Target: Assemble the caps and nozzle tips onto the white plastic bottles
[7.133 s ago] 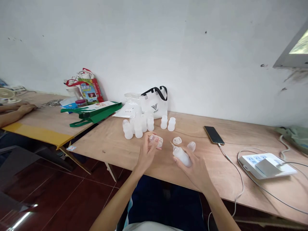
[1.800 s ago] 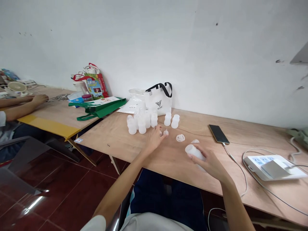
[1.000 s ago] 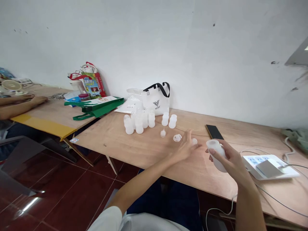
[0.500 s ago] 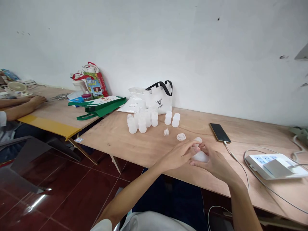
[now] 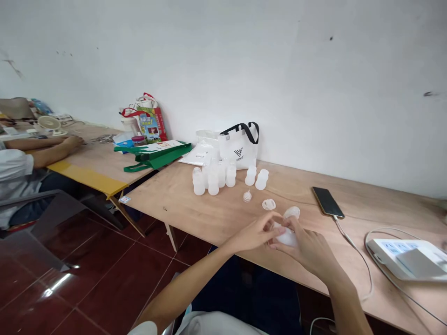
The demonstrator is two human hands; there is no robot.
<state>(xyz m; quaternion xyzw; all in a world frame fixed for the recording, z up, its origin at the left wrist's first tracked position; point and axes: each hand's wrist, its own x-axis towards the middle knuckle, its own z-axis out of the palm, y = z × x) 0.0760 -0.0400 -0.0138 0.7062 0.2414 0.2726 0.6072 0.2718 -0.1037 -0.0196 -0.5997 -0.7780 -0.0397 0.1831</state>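
Between my hands, above the front of the table, is a translucent white plastic bottle (image 5: 287,237), tilted, with a clear domed cap (image 5: 292,212) at its far end. My left hand (image 5: 260,231) has its fingers closed round the bottle's left side. From the right, my right hand (image 5: 309,244) grips it with thumb and fingers. Beyond them lie a clear ring-shaped piece (image 5: 268,204) and a small clear pointed piece (image 5: 247,196), perhaps a nipple top. Two white wavy bottles (image 5: 261,179) stand farther back, and a group of several capped bottles (image 5: 213,179) stands to their left.
A phone (image 5: 327,201) on a charging cable and a white power strip (image 5: 407,258) lie on the right. Against the wall stands a white bag (image 5: 239,149) with black handles; a green bag (image 5: 164,158) bridges toward the neighbouring table, where another person's arms (image 5: 57,151) rest.
My hands have brought the bottle slightly nearer and lower, and its domed cap now shows more clearly past my fingers. The camera view has turned a little left.
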